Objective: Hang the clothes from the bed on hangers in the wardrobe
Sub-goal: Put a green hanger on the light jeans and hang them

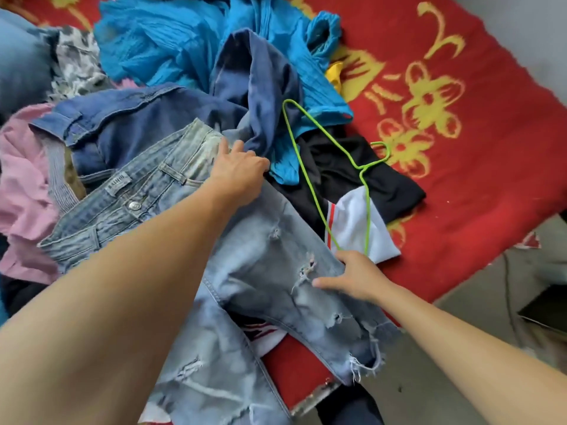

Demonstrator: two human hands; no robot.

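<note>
Light blue ripped jeans lie across the clothes pile on the bed. My left hand reaches to the jeans' waist, with its fingers curled over the far edge beside a dark blue garment. My right hand grips the right edge of a jeans leg, thumb on top and fingers tucked under. A green wire hanger lies on a black, white and red garment. The hanger's near corner ends at my right hand; whether that hand also holds it is unclear. No wardrobe is in view.
A turquoise garment, darker denim, a pink garment and a patterned grey one fill the pile. The red and yellow blanket covers the bed. Grey floor and a dark object lie right.
</note>
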